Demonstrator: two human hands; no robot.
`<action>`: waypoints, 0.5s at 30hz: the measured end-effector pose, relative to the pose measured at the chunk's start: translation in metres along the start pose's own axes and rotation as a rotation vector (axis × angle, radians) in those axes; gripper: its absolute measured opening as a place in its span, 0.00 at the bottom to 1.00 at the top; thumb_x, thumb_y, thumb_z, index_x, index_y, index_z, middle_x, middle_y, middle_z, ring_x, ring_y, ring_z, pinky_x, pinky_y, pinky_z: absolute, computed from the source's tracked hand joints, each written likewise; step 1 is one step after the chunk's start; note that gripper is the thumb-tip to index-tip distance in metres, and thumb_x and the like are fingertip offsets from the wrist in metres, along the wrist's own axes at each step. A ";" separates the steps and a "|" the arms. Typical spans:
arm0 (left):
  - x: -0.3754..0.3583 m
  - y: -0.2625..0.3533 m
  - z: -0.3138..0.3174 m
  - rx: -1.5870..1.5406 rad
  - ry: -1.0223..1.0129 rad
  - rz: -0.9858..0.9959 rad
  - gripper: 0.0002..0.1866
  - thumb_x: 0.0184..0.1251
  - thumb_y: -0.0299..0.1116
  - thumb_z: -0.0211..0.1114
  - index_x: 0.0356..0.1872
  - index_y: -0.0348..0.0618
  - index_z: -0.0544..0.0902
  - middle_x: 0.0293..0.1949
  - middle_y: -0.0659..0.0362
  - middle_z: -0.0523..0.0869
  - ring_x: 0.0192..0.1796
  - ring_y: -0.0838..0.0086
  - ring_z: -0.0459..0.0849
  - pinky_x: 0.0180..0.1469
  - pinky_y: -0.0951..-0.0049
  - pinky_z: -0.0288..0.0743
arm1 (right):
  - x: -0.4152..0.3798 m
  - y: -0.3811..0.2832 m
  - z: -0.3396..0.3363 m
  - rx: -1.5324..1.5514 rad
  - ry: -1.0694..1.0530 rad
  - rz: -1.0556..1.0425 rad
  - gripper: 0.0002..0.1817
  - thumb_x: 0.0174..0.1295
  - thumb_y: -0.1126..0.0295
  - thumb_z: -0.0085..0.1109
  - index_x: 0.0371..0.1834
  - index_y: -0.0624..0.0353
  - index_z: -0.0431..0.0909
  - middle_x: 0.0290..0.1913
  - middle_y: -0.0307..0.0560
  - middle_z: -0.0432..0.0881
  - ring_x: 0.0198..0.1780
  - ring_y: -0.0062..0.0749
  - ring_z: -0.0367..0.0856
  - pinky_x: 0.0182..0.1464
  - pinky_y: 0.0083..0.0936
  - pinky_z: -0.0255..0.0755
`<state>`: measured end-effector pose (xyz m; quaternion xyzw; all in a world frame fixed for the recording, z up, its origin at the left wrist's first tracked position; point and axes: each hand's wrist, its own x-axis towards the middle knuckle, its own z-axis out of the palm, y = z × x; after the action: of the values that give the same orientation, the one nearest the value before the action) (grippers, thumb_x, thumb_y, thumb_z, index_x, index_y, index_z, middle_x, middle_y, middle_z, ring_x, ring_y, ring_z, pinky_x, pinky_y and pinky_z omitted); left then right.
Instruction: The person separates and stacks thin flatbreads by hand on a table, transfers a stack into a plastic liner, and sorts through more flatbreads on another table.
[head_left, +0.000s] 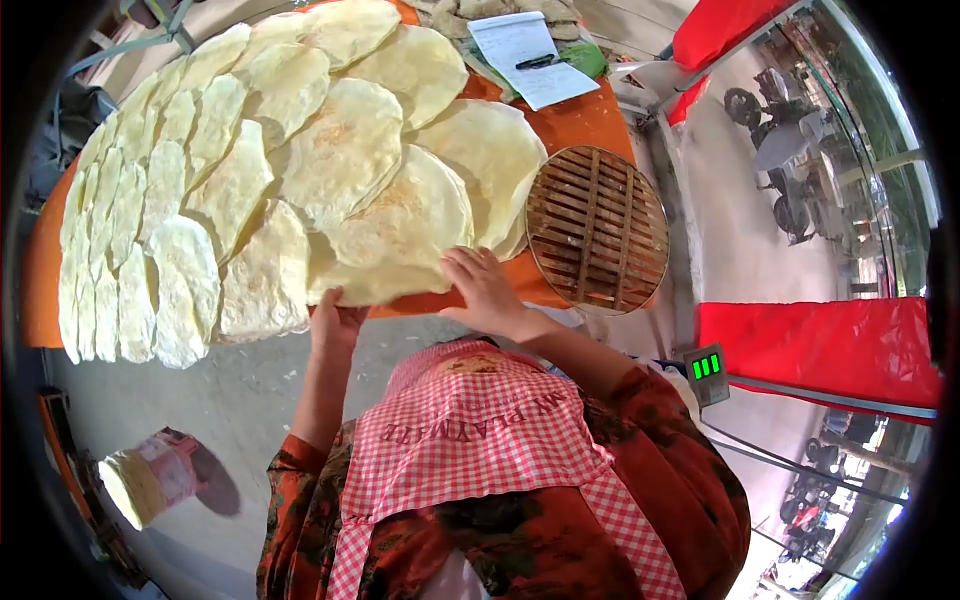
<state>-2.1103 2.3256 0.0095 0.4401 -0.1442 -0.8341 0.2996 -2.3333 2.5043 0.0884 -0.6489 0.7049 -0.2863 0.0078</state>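
Large thin round flatbreads [340, 150] overlap in rows over the table. At the table's near edge, one flatbread [375, 283] has its front edge between my two hands. My left hand [338, 318] pinches that edge at its left corner, with the thumb on top and the other fingers mostly hidden. My right hand [490, 290] lies on the right end of the same flatbread, fingers stretched out and palm down. Just right of my right hand rests a round slatted wooden rack [598, 230].
The table has an orange cover [590, 125]. An open notebook [530, 60] with a black pen [537, 62] lies at the back right. A pink-wrapped bundle [150, 477] stands on the floor at left. Red sheeting [815, 345] and a lit digital display [707, 372] are at right.
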 end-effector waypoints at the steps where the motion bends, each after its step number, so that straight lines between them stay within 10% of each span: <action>1: -0.017 0.008 0.031 -0.035 -0.005 0.091 0.20 0.65 0.25 0.50 0.59 0.39 0.68 0.54 0.48 0.79 0.54 0.55 0.81 0.49 0.54 0.82 | 0.006 -0.004 0.005 -0.047 0.012 -0.057 0.27 0.47 0.63 0.70 0.48 0.65 0.74 0.55 0.55 0.76 0.59 0.50 0.72 0.60 0.44 0.65; 6: -0.002 0.066 0.096 -0.235 -0.236 0.052 0.15 0.67 0.27 0.52 0.52 0.32 0.73 0.49 0.46 0.81 0.50 0.55 0.82 0.52 0.60 0.80 | 0.094 0.035 0.019 0.098 0.001 0.111 0.18 0.52 0.69 0.64 0.45 0.61 0.73 0.38 0.56 0.82 0.41 0.52 0.81 0.44 0.41 0.75; 9: -0.004 0.111 0.148 -0.066 -0.468 0.224 0.16 0.69 0.32 0.53 0.50 0.30 0.74 0.47 0.44 0.83 0.52 0.54 0.82 0.58 0.60 0.76 | 0.189 0.065 -0.044 0.360 0.081 0.037 0.07 0.55 0.69 0.64 0.35 0.59 0.84 0.26 0.46 0.84 0.27 0.19 0.78 0.31 0.20 0.73; 15: -0.036 0.005 0.119 0.102 -0.685 0.125 0.16 0.69 0.45 0.56 0.52 0.51 0.75 0.61 0.55 0.75 0.69 0.52 0.66 0.66 0.41 0.62 | 0.166 0.058 -0.166 -0.031 0.175 -0.364 0.16 0.43 0.82 0.58 0.35 0.51 0.82 0.36 0.42 0.84 0.38 0.40 0.84 0.37 0.31 0.78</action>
<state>-2.1906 2.3411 0.1033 0.1393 -0.3045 -0.9052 0.2619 -2.4753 2.4170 0.2626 -0.7384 0.5782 -0.3273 -0.1152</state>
